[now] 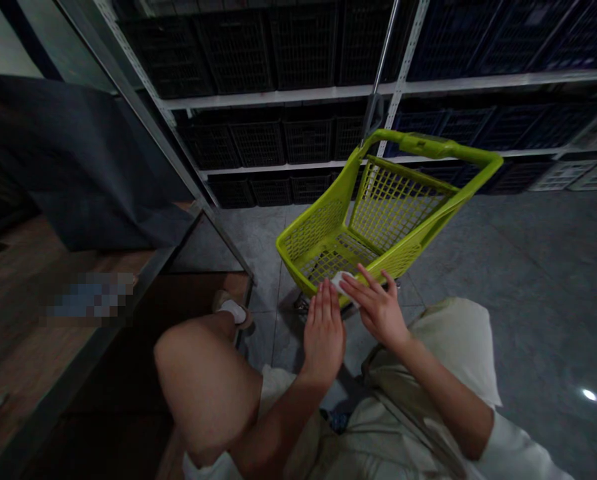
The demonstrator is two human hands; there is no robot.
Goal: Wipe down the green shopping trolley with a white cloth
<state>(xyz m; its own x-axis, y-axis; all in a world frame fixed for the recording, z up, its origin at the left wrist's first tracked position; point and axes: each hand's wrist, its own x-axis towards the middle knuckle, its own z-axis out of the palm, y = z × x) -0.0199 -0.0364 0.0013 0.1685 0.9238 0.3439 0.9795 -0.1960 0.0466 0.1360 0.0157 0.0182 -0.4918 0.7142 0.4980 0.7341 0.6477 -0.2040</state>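
Note:
A lime-green shopping cart (363,247) stands in front of me, its basket open toward the top. At the near rim of the basket, a small white tissue or cloth (342,283) shows between my hands. My right hand (380,310) has two fingers pressed on the white piece and its other fingers raised apart. Beside it, my left hand (325,333) lies palm down with straight fingers, the fingertips by the rim and the left edge of the white piece. Both thumbs are hidden, and so is the underside of the white piece.
Shelves (288,100) with several dark crates line the back. To the left is a wooden bench (78,360) with a metal edge and a dark cloth bag (103,160) on it. My knees flank the near end of the cart on the grey tiled floor (518,267).

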